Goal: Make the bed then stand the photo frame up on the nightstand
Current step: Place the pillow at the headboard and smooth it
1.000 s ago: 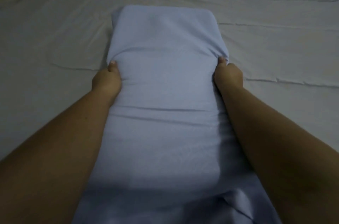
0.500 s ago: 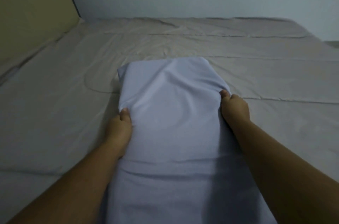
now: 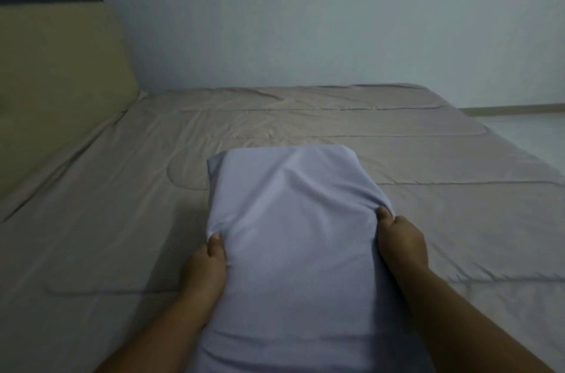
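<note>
Firmly, left hand [image 3: 210,264] and right hand [image 3: 401,239] pinch pillow [image 3: 295,238] side edges over wide bedspread [image 3: 464,219].

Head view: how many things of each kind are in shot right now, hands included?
Pillows: 1, the pale blue pillow
Bedspreads: 1, the beige bedspread under it
Headboards: 1, the olive headboard
Hands: 2, the left hand and the right hand, each gripping one side of the pillow
Total: 5
</note>
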